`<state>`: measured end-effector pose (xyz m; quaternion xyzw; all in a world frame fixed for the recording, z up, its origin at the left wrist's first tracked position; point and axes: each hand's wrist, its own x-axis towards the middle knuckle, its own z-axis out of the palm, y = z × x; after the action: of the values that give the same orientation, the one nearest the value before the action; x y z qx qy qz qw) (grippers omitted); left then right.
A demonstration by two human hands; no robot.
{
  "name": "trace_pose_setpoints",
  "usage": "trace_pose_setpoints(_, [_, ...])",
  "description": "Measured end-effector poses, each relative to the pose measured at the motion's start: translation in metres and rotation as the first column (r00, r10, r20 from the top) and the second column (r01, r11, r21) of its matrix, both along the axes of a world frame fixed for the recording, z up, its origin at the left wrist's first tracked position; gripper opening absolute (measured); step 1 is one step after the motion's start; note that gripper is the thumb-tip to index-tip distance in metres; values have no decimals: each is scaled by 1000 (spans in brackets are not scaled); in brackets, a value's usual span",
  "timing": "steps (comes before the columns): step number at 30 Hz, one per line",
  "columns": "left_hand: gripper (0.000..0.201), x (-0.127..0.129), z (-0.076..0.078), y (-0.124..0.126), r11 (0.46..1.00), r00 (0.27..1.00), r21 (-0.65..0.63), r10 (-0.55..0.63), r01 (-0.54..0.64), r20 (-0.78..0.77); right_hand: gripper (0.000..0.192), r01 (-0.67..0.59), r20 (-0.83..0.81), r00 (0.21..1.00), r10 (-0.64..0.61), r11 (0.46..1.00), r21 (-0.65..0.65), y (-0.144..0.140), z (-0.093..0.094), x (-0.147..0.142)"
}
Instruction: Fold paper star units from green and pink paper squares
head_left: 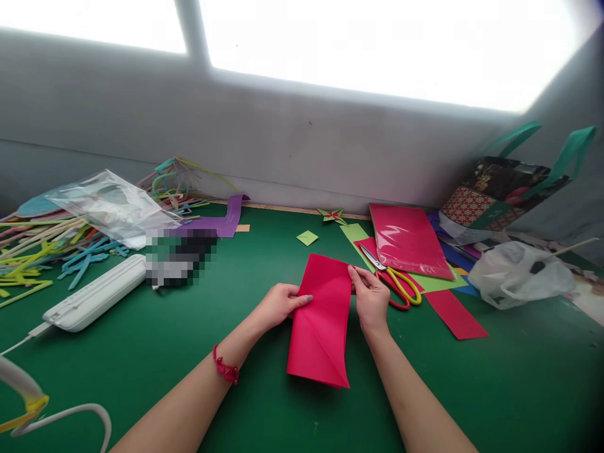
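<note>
A folded sheet of pink-red paper [323, 324] lies on the green table [236, 352], with a diagonal crease across it. My left hand [279, 303] pinches its left edge, thumb on top. My right hand [370, 297] grips the upper right edge of the same sheet with its fingertips. Just right of my right hand lie scissors [394, 280] with yellow and red handles.
A shiny pink packet [408, 241], green and red paper strips, a small green folded square [307, 238] and a star shape [333, 216] lie behind. White plastic bag [519, 272] and gift bag [500, 192] at right. White device [94, 294], clear bag and coloured strips at left.
</note>
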<state>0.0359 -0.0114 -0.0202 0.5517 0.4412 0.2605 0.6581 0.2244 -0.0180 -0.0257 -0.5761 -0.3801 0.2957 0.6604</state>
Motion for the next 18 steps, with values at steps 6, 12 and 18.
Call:
trace_pose_setpoints(6, [34,-5,3,1,986,979,-49,-150,157,136,31,5,-34,999,-5,1000,2,0,-1,-1])
trace_pose_setpoints(12, [30,-8,-5,4,993,997,114,20,-10,-80,33,1,-77,997,-1,1000,-5,2,-3,-1])
trace_pose_setpoints(18, [27,-7,-9,4,978,984,208,35,2,-173,34,17,-57,998,-18,1000,-13,3,-6,-2])
